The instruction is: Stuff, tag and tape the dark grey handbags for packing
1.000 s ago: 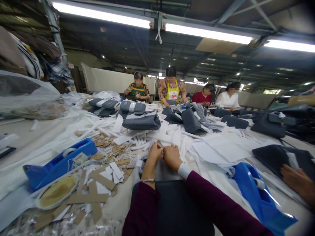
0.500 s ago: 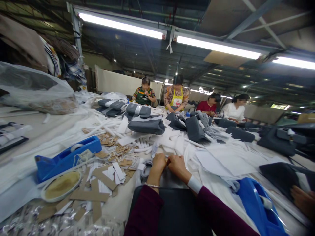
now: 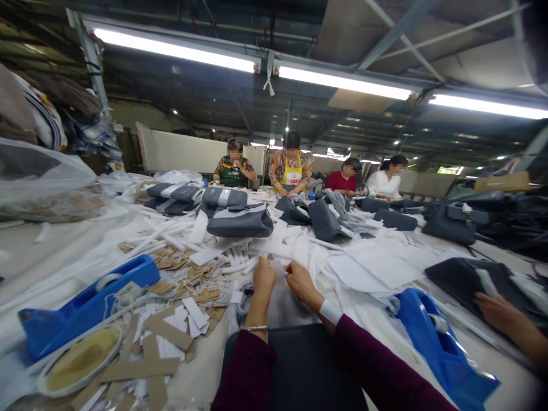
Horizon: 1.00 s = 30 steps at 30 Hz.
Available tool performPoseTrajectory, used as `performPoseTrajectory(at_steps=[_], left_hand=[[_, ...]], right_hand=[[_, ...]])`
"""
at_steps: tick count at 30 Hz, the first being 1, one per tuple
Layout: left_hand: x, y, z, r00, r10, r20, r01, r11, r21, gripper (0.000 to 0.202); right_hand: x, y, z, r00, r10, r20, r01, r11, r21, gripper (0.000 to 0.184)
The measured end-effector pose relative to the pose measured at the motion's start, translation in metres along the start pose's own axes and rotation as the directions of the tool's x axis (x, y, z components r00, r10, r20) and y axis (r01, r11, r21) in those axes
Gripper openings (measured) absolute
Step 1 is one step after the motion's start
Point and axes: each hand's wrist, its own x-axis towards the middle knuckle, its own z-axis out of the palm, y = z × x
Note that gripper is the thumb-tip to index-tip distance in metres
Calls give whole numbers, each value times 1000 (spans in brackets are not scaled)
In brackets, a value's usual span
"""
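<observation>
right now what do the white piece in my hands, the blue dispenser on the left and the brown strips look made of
White piece: thin and matte; paper or nonwoven fabric, cannot tell which.
Blue dispenser: moulded plastic, smooth with a slight sheen.
Brown strips: flat, matte, with straight cut edges; likely cardboard.

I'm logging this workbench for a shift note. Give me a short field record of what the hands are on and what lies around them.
Left: left hand curled on a small pale piece, too small to identify
Right: right hand curled on the same piece
Below hands: dark bag
Left side: blue tape dispenser, cardboard strips, round dish
Right side: second blue dispenser, co-worker's hand
Far end: four people at the table
</observation>
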Motion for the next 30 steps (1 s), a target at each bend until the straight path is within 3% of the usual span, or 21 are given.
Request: performPoseTrajectory(at_steps=[5, 9, 14, 18, 22, 24, 27, 30], left_hand=[[8, 1, -2, 996, -24, -85, -1, 959, -284, 14], [6, 3, -1, 997, 39, -64, -65, 879, -472, 14], [0, 10, -3, 990, 138, -3, -109, 772, -626, 10], [-8, 19, -11, 972, 234, 14, -151, 671, -726, 13], [-21, 31, -27, 935, 347, -80, -239, 445, -863, 13], [-28, 35, -35, 914, 396, -89, -250, 375, -893, 19], [-33, 39, -45, 879, 477, -2, -211, 385, -898, 27], [-30, 36, -48, 889, 457, -15, -230, 419, -879, 43]], right_hand=[[8, 4, -1, 999, 7, 36, -10, 995, 103, 35], [9, 2, -2, 995, -2, 98, -12, 990, 141, 19], [7, -1, 0, 998, 50, -27, -46, 989, 142, 46], [8, 0, 0, 997, 41, -64, -23, 965, 263, 22], [7, -2, -3, 990, -96, -107, 137, 854, 502, 18], [4, -4, -5, 978, -161, -133, 209, 771, 602, 18], [-7, -10, -10, 966, -187, -181, 260, 676, 690, 17], [-27, -15, -17, 947, -209, -243, 319, 664, 676, 20]])
